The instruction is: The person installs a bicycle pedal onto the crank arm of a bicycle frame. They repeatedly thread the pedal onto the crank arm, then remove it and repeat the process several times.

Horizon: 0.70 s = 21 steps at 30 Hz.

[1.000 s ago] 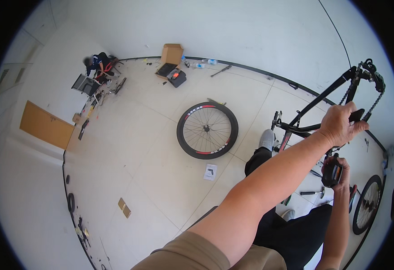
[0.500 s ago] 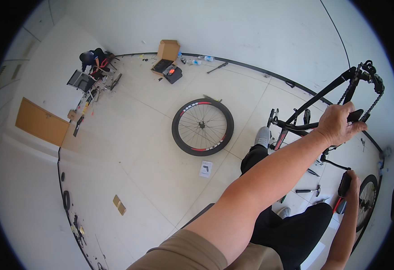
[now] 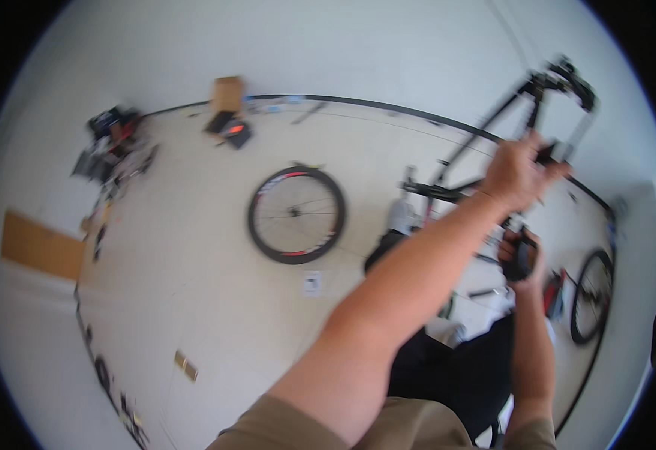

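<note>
A black bicycle frame [image 3: 457,166] stands at the right without a wheel in its upper end, its chain [image 3: 584,129] hanging there. My left hand [image 3: 514,174] reaches across to it, fingers closed round a small black part [image 3: 545,154] beside the chain; blur hides what kind. Below it, my right hand [image 3: 535,271] grips a black handheld tool [image 3: 520,259] with a thick, rounded end. The tool points up toward the frame under my left hand. Whether its tip touches anything is unclear.
A loose wheel [image 3: 296,215] lies on the floor left of the frame, above a printed sheet [image 3: 312,283]. Another wheel [image 3: 592,296] leans by the right wall. A hammer [image 3: 487,292] lies near my legs. An opened box [image 3: 227,95] and a person [image 3: 110,124] are at the back left.
My right hand has risen with the black tool, up and left to just under my left hand. My left hand keeps its hold. The whole view has shifted, and blurs.
</note>
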Each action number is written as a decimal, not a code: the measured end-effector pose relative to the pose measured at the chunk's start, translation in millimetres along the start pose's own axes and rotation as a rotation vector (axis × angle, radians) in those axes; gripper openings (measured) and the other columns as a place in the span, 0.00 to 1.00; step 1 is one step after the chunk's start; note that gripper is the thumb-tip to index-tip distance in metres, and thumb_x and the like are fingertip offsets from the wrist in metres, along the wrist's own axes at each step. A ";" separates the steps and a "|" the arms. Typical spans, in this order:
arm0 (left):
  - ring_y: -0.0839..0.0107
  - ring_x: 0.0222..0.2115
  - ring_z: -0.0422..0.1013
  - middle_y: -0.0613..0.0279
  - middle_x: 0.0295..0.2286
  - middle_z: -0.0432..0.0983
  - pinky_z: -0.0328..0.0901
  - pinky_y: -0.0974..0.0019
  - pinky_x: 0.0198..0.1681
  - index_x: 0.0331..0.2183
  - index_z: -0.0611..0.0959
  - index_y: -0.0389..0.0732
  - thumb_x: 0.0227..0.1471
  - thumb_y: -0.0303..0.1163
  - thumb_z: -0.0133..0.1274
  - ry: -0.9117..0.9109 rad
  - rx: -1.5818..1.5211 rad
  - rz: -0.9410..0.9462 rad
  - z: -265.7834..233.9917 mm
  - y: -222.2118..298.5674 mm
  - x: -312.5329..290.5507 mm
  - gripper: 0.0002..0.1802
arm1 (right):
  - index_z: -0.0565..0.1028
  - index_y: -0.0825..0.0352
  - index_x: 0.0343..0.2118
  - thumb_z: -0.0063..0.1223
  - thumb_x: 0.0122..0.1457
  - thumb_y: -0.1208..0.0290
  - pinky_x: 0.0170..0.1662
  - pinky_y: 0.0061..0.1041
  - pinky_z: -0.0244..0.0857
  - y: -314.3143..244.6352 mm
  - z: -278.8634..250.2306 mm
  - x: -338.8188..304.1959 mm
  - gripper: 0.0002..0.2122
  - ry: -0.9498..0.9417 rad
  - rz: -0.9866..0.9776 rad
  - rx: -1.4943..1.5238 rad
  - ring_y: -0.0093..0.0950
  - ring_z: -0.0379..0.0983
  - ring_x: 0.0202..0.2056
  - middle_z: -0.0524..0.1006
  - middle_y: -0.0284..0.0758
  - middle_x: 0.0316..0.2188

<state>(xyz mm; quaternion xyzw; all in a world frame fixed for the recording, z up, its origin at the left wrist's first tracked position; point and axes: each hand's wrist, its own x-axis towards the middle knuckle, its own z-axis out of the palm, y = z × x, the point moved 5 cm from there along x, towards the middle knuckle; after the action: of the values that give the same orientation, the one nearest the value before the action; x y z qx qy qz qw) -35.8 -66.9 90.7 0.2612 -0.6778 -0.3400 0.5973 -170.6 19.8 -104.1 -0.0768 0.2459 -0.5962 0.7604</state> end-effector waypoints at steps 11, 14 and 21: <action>0.80 0.20 0.72 0.67 0.19 0.78 0.68 0.73 0.25 0.28 0.82 0.38 0.50 0.45 0.70 -0.006 0.081 0.068 -1.2 11.4 2.3 0.20 | 0.75 0.70 0.31 0.52 0.56 0.63 0.33 0.28 0.65 -1.1 3.3 5.4 0.12 -0.087 0.143 0.146 0.29 0.67 0.31 0.73 0.38 0.33; 0.82 0.22 0.69 0.69 0.24 0.79 0.65 0.73 0.25 0.30 0.83 0.36 0.53 0.36 0.68 -0.031 -0.047 0.019 2.2 4.0 -0.4 0.14 | 0.78 0.70 0.36 0.52 0.58 0.62 0.32 0.28 0.70 -20.6 -12.9 -0.4 0.14 0.078 0.056 -0.298 0.28 0.72 0.31 0.79 0.38 0.33; 0.82 0.22 0.66 0.70 0.24 0.74 0.62 0.74 0.25 0.32 0.80 0.35 0.58 0.35 0.64 0.058 0.107 -0.044 -8.7 -20.9 -2.3 0.13 | 0.81 0.69 0.28 0.58 0.51 0.63 0.26 0.27 0.69 -67.2 -16.2 -21.5 0.12 0.481 -0.053 -0.610 0.26 0.73 0.22 0.79 0.35 0.24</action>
<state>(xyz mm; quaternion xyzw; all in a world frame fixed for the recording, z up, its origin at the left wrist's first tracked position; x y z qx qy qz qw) -28.0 -79.7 73.5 0.3173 -0.6716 -0.3083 0.5943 -240.2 24.3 -84.5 -0.1637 0.5811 -0.5160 0.6077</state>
